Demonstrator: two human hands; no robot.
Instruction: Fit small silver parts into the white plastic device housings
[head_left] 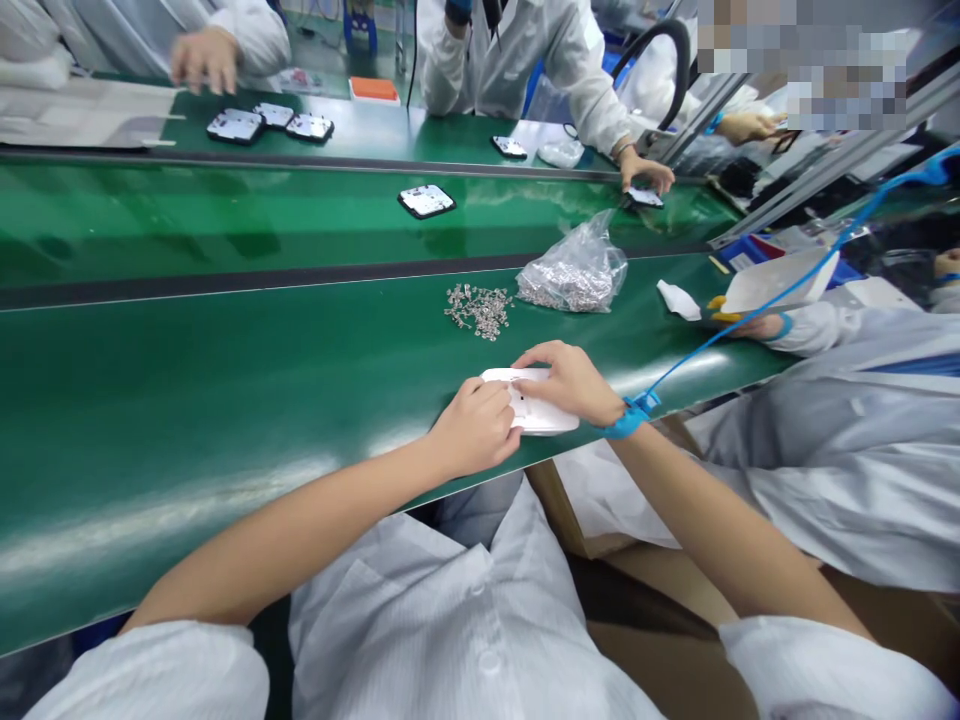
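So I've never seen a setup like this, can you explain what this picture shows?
There's no robot here: a person works with bare hands. This single picture comes from a camera worn on their head, looking forward and down. The left hand and right hand both hold a white casing near the front edge of a green bench. A blue strap circles the right wrist. Farther back lie a loose pile of small shiny parts and a clear bag of similar-looking pieces. Beyond the bench are co-workers in pale coats.
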